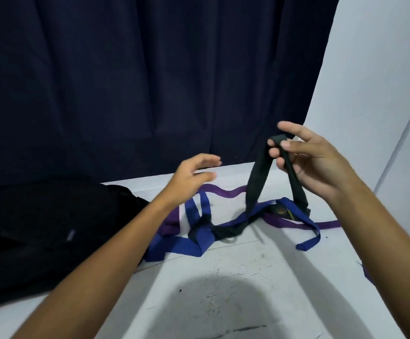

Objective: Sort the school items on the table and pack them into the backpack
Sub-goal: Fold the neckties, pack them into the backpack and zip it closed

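Observation:
Three cloth belts lie tangled on the white table (235, 277): a black belt (256, 182), a blue belt (182, 247) and a purple belt (226, 191). My right hand (309, 160) pinches a fold of the black belt and holds it up, so two strands hang down to the pile. My left hand (194, 177) hovers with spread fingers above the left part of the blue belt, holding nothing. A black backpack (45, 231) lies on the table at the left, dark and hard to make out.
A dark blue curtain (150, 81) hangs behind the table. A white wall (375, 81) stands to the right. The table's near surface shows scuff marks and my shadow.

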{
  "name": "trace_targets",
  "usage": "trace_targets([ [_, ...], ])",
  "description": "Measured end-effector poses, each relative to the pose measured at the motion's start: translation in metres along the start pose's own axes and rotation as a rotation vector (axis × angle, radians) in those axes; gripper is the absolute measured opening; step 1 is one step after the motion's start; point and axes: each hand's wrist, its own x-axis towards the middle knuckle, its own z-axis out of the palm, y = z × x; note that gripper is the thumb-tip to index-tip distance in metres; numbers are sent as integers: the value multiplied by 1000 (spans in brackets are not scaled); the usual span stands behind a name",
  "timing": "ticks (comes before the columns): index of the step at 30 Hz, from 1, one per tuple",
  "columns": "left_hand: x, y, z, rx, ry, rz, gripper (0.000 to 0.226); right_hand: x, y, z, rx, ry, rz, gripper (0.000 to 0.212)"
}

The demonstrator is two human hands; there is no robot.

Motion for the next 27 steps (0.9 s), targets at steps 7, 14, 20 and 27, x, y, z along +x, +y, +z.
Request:
trace_targets([
  [7,-8,24,58,-297,-109,14,41,1,-10,12,81,-60,11,48],
  [14,-15,4,66,-153,-96,-85,17,1,-25,15,99,0,-86,33],
  [20,-26,-40,60,111,-124,-214,11,14,-62,21,141,43,-300,26],
  [27,-35,-85,60,338,125,-220,54,28,-88,28,126,91,-399,25],
])
